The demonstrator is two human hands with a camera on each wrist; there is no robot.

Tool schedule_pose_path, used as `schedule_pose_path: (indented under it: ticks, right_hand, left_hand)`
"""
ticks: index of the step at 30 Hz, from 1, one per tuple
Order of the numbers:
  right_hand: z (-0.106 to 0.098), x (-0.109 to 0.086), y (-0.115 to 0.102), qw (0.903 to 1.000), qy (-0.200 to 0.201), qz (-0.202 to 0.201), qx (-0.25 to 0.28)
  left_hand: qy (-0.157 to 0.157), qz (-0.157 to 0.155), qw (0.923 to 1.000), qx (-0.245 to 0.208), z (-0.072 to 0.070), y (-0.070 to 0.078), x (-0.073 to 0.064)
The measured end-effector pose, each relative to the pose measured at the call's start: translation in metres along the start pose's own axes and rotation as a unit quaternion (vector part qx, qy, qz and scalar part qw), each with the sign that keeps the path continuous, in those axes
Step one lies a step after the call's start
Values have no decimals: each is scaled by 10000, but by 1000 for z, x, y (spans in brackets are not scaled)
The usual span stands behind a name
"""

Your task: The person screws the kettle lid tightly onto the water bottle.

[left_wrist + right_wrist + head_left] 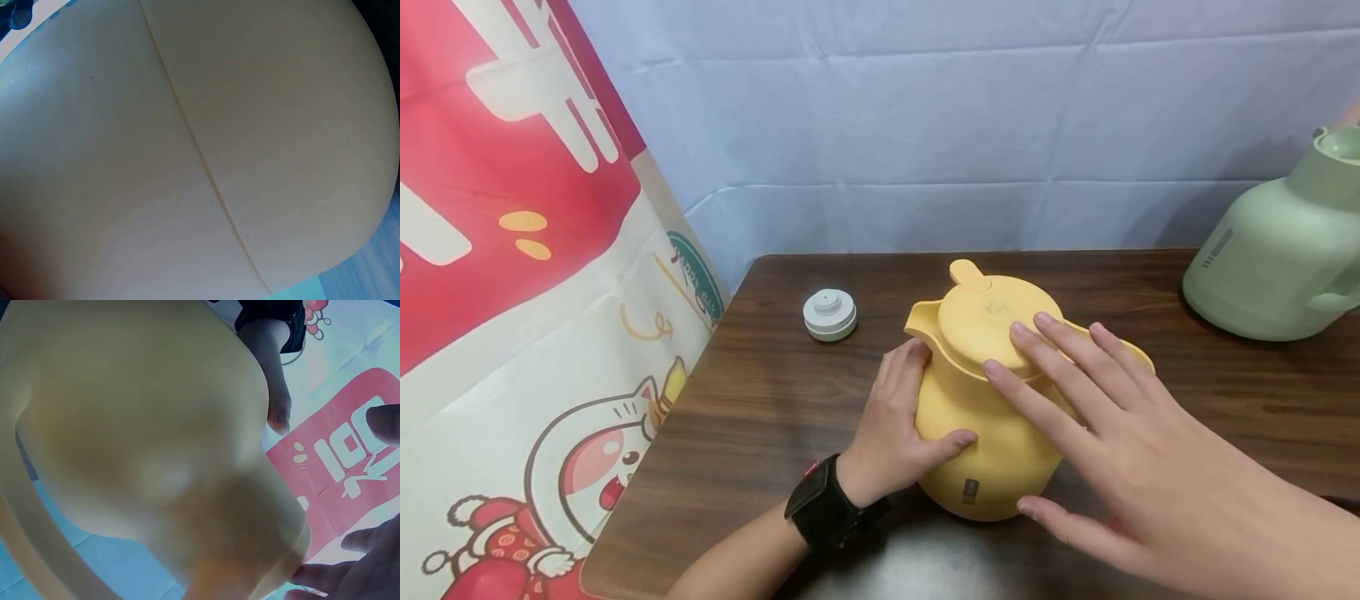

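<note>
1. A yellow jug (992, 450) stands upright on a dark wood-grain counter (752, 400), between a person's two hands, well in from the left edge and short of the far edge.

2. The left hand (895, 425) grips the side of the jug below its spout (921, 320), thumb laid across the front and fingers wrapped toward the far side; a black device (826, 508) is strapped to that wrist.

3. The right hand (1120, 442) is spread, fingers extended over the near right part of the round lid (981, 325), with the thumb lower down, beside the jug's body. Fingertips appear to touch the lid's top and rim.

4. A small tab (967, 273) on the lid points toward the counter's far edge; the jug's handle (1138, 354), on the right, is largely hidden behind the right hand in the head view.

5. A small white stopper (830, 313) sits near the counter's far left corner, apart from the jug.

6. A green jug (1255, 267) stands toward the right, by the far edge, partly cut off by the frame.

7. Pale blue cloth (925, 125) hangs behind the far edge; a sheet printed with cartoon figures (467, 442) borders the left edge.
</note>
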State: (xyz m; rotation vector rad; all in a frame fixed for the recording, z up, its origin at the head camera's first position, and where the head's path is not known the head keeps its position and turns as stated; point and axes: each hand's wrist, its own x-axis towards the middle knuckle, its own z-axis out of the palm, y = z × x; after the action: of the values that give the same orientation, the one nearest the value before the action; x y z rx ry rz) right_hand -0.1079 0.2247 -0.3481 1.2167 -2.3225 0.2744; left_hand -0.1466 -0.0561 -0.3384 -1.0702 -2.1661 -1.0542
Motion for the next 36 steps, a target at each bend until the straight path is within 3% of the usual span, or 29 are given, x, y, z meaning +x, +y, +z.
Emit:
schedule_pose_path:
  ticks: [1,3,5,9,12,19,25,28,36]
  right_hand:
    - [1,-1,-1,9999,-109,75,-45]
    - [-45,39,-40,10000,-46,76,4]
    - [-74,65,-60,9999,54,-10,-84]
    - [-97,84,-60,9994,87,-186,-267]
    - [-109,90,-51,9996,-180,-4,-208]
    - [-113,93,-31,9936,-915,608,-251]
    - [-112,90,-25,9815,-1441,1169,479]
    - [-113,86,-27,9786,-1507,1272,589]
    - [-115,76,-33,9872,-1183,1047,214]
  left_hand:
    - [-4,-7,10000,-7,0,0,0]
    - [-10,-10,10000,-14,0,0,0]
    - [-9,-12,10000,-15,0,0,0]
    - [27,-8,10000,-43,-1,0,0]
    - [24,-41,9999,-101,-1,0,-1]
    - [3,-130,9998,-182,1,0,-7]
    - [42,-73,9997,-226,5,-1,-8]
    - [78,-30,9998,-199,5,-1,-8]
    - [122,24,9998,-126,2,-1,-6]
